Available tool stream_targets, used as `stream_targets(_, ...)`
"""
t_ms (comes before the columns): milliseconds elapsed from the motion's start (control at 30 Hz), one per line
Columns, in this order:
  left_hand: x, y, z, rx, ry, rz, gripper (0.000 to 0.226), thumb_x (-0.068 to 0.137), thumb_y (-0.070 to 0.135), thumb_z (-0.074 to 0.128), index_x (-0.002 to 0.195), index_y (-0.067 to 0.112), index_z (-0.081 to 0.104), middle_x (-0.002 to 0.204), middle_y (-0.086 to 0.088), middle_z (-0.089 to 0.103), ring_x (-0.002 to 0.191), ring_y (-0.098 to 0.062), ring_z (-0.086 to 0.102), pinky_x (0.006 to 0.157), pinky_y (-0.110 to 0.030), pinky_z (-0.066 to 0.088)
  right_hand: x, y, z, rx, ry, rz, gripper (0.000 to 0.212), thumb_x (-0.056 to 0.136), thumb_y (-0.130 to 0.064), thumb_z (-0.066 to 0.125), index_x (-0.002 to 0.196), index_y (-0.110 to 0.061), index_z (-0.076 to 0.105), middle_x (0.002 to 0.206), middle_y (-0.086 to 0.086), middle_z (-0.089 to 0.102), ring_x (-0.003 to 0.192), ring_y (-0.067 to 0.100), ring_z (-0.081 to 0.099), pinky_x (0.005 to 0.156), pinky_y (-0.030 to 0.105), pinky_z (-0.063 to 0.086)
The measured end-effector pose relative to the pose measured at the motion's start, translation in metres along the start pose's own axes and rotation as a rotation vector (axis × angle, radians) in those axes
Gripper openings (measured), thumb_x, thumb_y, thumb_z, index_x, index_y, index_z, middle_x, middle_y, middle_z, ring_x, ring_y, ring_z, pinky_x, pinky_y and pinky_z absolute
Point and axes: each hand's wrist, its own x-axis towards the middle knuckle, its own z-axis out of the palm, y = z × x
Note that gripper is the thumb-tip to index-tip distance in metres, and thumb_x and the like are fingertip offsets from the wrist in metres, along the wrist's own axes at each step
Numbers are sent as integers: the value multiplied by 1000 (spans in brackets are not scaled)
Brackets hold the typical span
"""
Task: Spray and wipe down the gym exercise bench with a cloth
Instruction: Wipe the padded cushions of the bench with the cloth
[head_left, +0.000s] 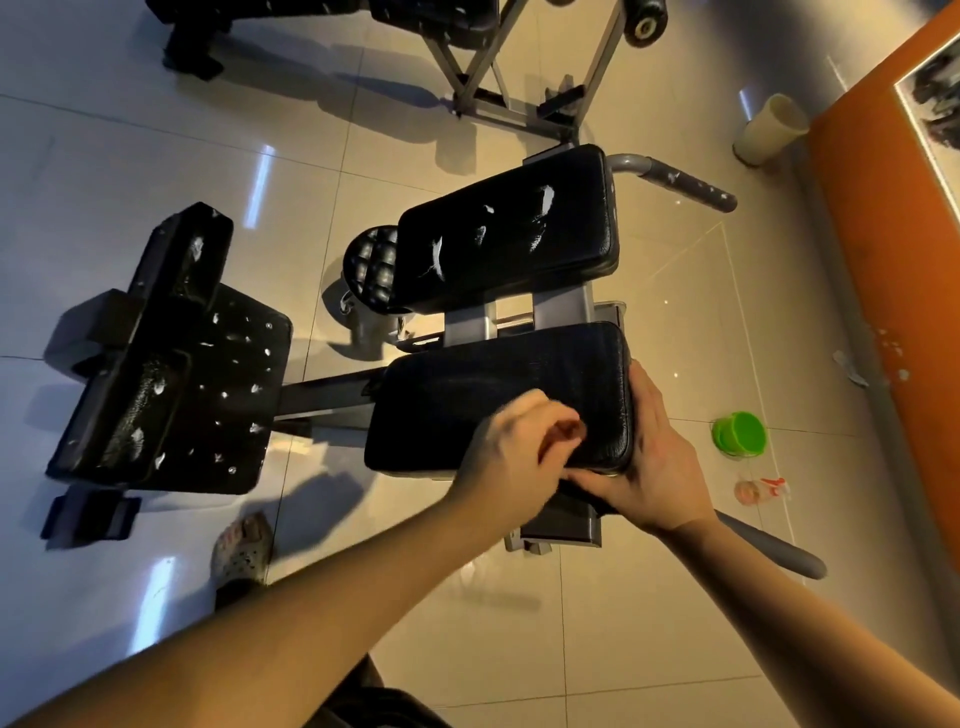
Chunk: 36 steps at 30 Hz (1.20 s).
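Two bare arms of yours reach in from the near edge, and both hands meet on the near pad (498, 395) of the bench, which stands in the middle of the tiled floor (649, 649). Your left hand (519, 447) is blurred at the near edge of this pad; the fingers look curled, but I cannot tell if they hold something. Your right hand (649, 467) lies flat on the right end of the same pad, with the fingers straight. On the floor to the right lies the spray bottle (761, 491), and just beyond it a green container (739, 434). Farther, the far pad (561, 249) carries white streaks, and the left pad (208, 395) has white spots. A cream bin (769, 130) stands far right.
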Motion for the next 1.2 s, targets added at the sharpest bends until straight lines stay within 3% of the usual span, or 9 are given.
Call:
stream_targets(67, -7, -35, -16, 54, 20, -65, 14, 99, 24, 64, 111, 19, 70, 105, 9, 59, 96, -6, 56, 84, -18, 47, 0, 1, 2, 0, -6, 12, 129, 69, -67, 85, 163, -25, 6, 166, -14, 22, 130, 5, 50, 94, 27, 55)
stream_targets(233, 21, -129, -63, 274, 185, -599, 23, 99, 26, 63, 119, 16, 69, 113, -5, 65, 110, -26, 63, 84, -30, 47, 0, 5, 4, 4, -5, 6, 130, 69, -67, 84, 163, -26, 6, 166, -15, 21, 135, 14, 50, 98, 35, 57)
stream_targets(400, 36, -42, -18, 156, 72, -271, 20, 99, 26, 63, 117, 18, 69, 113, 3, 61, 103, -11, 54, 84, -22, 38, 1, 3, 3, 2, 5, -12, 127, 68, -68, 82, 163, -25, 8, 166, -13, 23, 134, 15, 52, 94, 36, 59)
stream_targets(467, 27, -48, -21, 171, -2, -170, 19, 101, 25, 60, 117, 18, 67, 113, 4, 58, 103, -9, 52, 86, -21, 39, 1, 4, 3, 0, 0, -9, 128, 68, -68, 82, 163, -26, 8, 165, -14, 23, 133, 14, 52, 93, 38, 60)
stream_targets(633, 52, -122, -66, 350, 132, -540, 18, 97, 21, 62, 112, 14, 70, 112, -9, 66, 107, -29, 63, 89, -38, 50, 0, 6, 4, 0, -5, 3, 130, 69, -68, 84, 163, -28, 5, 167, -15, 20, 135, 15, 52, 96, 41, 59)
stream_targets(800, 49, -33, -13, 132, 6, -161, 19, 98, 25, 63, 115, 19, 69, 111, 4, 61, 104, -12, 56, 91, -26, 46, 1, 6, 3, -17, -5, -10, 129, 68, -70, 81, 164, -24, 7, 167, -12, 21, 134, 15, 53, 91, 43, 61)
stream_targets(867, 41, -43, -17, 130, -1, -70, 19, 100, 23, 60, 116, 18, 68, 110, 6, 58, 104, -10, 54, 91, -25, 44, 0, 7, 4, -20, -10, -9, 129, 68, -68, 82, 164, -25, 7, 167, -12, 21, 134, 15, 53, 92, 42, 61)
stream_targets(1067, 57, -134, -65, 386, 128, -495, 20, 98, 18, 61, 113, 10, 70, 114, -10, 66, 107, -30, 63, 91, -39, 49, 0, 9, 4, -1, -13, -4, 130, 69, -70, 82, 164, -28, 3, 168, -13, 18, 136, 18, 53, 95, 43, 60)
stream_targets(1200, 53, -66, -30, 192, 83, -276, 19, 98, 21, 64, 115, 16, 70, 113, 2, 62, 104, -12, 54, 90, -22, 39, 1, 7, 4, 3, -9, 1, 130, 68, -70, 82, 164, -26, 5, 167, -14, 20, 135, 15, 52, 95, 41, 60)
